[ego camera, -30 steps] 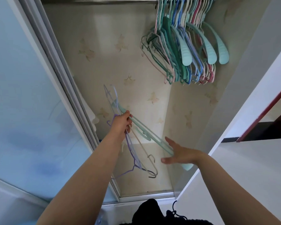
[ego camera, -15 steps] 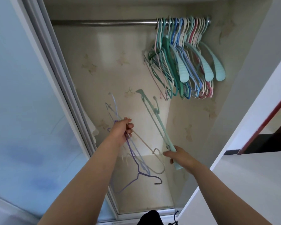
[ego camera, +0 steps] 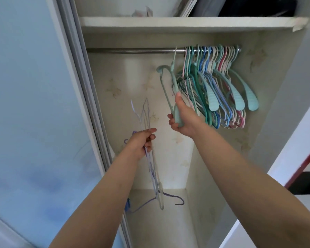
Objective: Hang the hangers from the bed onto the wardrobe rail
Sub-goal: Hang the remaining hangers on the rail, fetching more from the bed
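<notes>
My right hand (ego camera: 182, 119) grips one end of a wide mint-green hanger (ego camera: 166, 81) and holds it up, its hook at the metal wardrobe rail (ego camera: 132, 50), just left of the hung bunch. Several hangers (ego camera: 220, 86) in green, blue, pink and white crowd the rail's right end. Lower and to the left, my left hand (ego camera: 141, 142) grips a loose bundle of thin purple and clear hangers (ego camera: 154, 176); their hooks dangle below the hand.
A white shelf (ego camera: 186, 22) sits right above the rail with dark items on it. A pale blue sliding door (ego camera: 34, 104) closes off the left side. The wardrobe's right wall (ego camera: 279, 104) stands close behind the hung bunch.
My right hand has lifted the mint hanger from low in the wardrobe up to the rail. The view has tilted upward. My left hand keeps its bundle.
</notes>
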